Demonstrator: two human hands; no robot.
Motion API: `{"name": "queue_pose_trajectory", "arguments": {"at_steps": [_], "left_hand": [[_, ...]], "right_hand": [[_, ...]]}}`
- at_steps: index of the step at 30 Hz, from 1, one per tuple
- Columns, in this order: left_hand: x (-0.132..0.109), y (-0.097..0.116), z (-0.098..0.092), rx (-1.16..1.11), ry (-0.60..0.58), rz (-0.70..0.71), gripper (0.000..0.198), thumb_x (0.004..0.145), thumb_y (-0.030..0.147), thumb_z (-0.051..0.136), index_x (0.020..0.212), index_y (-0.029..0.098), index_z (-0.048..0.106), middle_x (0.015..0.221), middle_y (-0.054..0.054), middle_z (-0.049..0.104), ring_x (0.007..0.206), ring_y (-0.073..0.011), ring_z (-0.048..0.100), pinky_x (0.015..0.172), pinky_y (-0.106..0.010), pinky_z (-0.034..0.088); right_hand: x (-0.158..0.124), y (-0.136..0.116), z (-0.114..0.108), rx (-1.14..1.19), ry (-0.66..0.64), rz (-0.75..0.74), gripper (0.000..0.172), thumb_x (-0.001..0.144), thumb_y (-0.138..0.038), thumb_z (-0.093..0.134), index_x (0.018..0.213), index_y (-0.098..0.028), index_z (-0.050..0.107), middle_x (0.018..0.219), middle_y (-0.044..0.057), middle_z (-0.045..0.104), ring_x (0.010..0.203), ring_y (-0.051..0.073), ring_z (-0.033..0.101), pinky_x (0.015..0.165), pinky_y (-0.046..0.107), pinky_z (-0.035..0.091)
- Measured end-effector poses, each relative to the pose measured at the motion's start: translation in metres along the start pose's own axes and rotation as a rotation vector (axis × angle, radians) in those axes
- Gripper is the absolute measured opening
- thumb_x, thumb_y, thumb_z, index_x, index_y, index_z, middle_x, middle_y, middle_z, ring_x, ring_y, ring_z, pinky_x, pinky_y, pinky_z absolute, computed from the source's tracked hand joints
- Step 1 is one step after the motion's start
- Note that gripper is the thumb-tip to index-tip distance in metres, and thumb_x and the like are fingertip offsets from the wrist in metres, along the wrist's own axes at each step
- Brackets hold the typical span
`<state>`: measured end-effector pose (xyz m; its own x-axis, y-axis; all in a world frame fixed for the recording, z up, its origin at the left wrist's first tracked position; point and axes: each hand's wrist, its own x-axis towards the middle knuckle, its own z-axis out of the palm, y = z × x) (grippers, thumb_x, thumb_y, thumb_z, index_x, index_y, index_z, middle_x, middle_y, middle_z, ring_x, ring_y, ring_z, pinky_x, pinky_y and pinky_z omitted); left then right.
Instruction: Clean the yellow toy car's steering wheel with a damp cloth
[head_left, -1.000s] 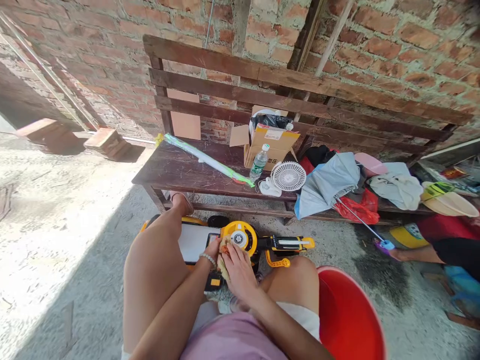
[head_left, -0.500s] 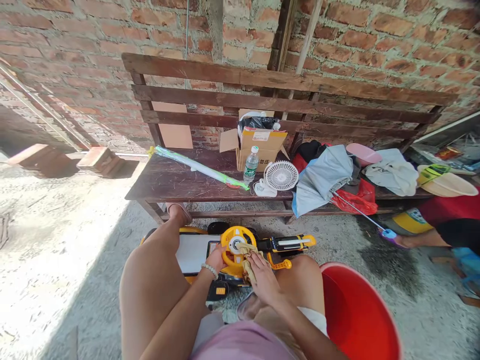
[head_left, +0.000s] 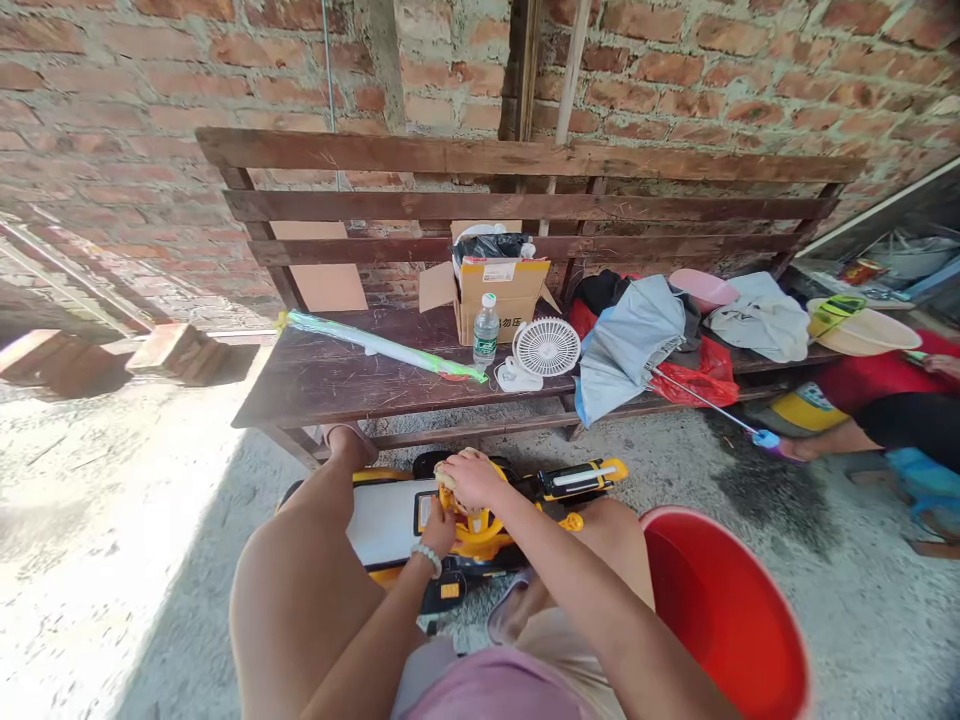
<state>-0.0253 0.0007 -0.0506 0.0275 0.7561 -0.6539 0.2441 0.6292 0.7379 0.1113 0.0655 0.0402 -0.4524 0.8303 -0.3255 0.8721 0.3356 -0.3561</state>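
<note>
Your two bare hands meet over the yellow steering wheel (head_left: 484, 547) of a ride-on toy vehicle (head_left: 382, 522), which stands on the concrete floor between your knees. Your left hand (head_left: 441, 528), a beaded bracelet (head_left: 427, 558) at its wrist, has its grip closed on the wheel's near left rim. Your right hand (head_left: 472, 478) lies across the top of the wheel, its grip clamped on a pale cloth (head_left: 445, 478) that shows just past the fingertips; the rest of the cloth is hidden beneath the hand. A red bucket (head_left: 739, 610) stands beside your right knee. Beyond the toy, a dark wooden table (head_left: 330, 380) with a slatted back runs along a brick wall (head_left: 285, 75). On it, a water bottle (head_left: 485, 335) stands upright in front of an open carton (head_left: 502, 290), just beside a white fan (head_left: 546, 347). A long green-and-white bundle (head_left: 382, 345) lies to the left, and a silver umbrella (head_left: 634, 330) lies to the right, near a red plastic bag (head_left: 697, 378). Another person (head_left: 904, 418), partly in view, occupies the right edge.
</note>
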Motion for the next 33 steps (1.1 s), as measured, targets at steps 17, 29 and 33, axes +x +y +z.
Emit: {"name": "queue_pose_trajectory", "arguments": {"at_steps": [17,29,33], "left_hand": [[-0.005,0.008,0.000,0.234,0.373,0.182,0.055,0.097,0.017,0.057,0.150,0.006,0.052,0.136,-0.026,0.070,0.146,-0.0368,0.065,0.125,-0.055,0.051],[-0.016,0.012,0.050,0.902,0.322,0.665,0.068,0.103,0.024,0.049,0.170,0.013,0.056,0.183,-0.021,0.041,0.175,-0.0438,0.023,0.140,-0.070,0.019],[-0.014,0.008,0.052,1.006,0.318,0.686,0.064,0.107,0.031,0.048,0.169,0.018,0.060,0.181,-0.020,0.046,0.174,-0.0435,0.026,0.138,-0.074,0.017]], "right_hand": [[-0.114,-0.021,0.109,1.118,0.304,0.601,0.029,0.067,-0.012,0.065,0.091,-0.022,0.076,0.091,0.002,0.084,0.092,0.027,0.081,0.085,0.033,0.063],[-0.193,0.117,0.044,0.611,0.936,0.684,0.054,0.087,-0.026,0.065,0.140,-0.022,0.071,0.151,0.017,0.073,0.142,0.036,0.068,0.123,0.053,0.054],[-0.169,0.149,0.039,0.415,0.770,0.665,0.048,0.089,-0.019,0.067,0.136,-0.020,0.072,0.152,0.016,0.072,0.144,0.032,0.065,0.127,0.050,0.049]]}}
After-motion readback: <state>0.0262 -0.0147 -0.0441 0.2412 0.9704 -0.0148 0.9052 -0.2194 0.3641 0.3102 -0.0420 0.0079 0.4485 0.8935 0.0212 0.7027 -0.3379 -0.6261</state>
